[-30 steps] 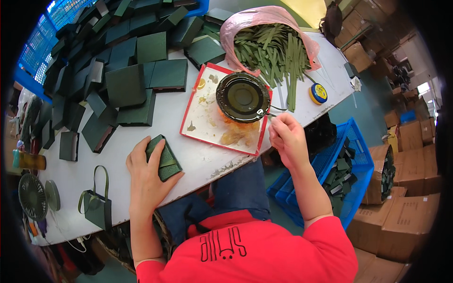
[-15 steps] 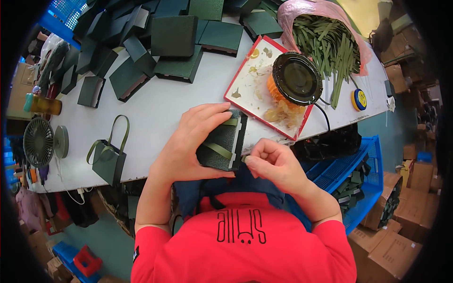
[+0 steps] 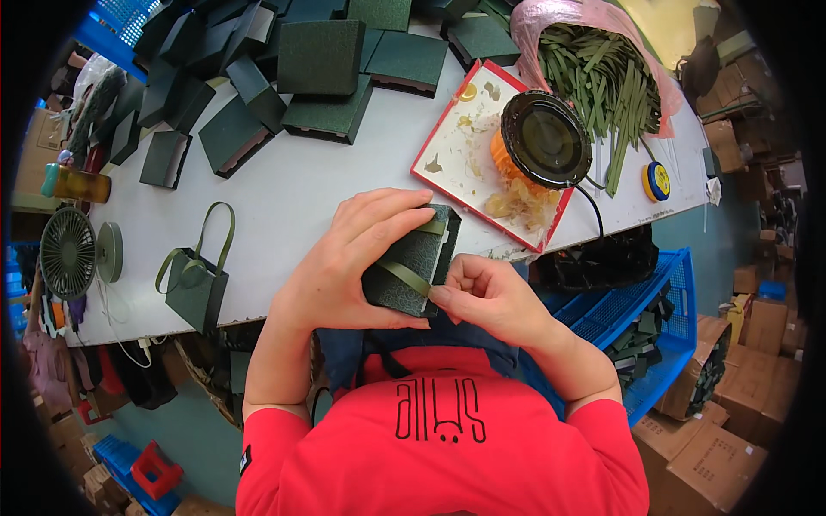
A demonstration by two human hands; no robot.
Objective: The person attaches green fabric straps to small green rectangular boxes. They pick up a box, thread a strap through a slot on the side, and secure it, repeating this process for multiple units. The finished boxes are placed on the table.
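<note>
My left hand (image 3: 325,268) is wrapped round a small dark green box (image 3: 395,293), thumb along its near side and fingers over the far end. An olive green ribbon (image 3: 403,276) crosses the box's upper face, and a second piece of ribbon shows near my left fingertips. With thumb and forefinger, my right hand (image 3: 497,303) pinches the ribbon's end at the box's right edge. On the table to the left lies a similar green box (image 3: 194,292) with a looped ribbon handle (image 3: 229,232).
A round black-topped pot (image 3: 545,139) sits on a red-rimmed, glue-smeared board (image 3: 456,142). Behind it is a pink bag (image 3: 527,39) of cut ribbons (image 3: 594,82). Several green boxes (image 3: 320,58) pile up at the back left. A small fan (image 3: 69,251) stands far left; a blue crate (image 3: 684,322) is at right.
My right thumb and forefinger have moved slightly up and left, bringing the ribbon's end against the box's edge. My left hand keeps its hold, with the box turned slightly.
</note>
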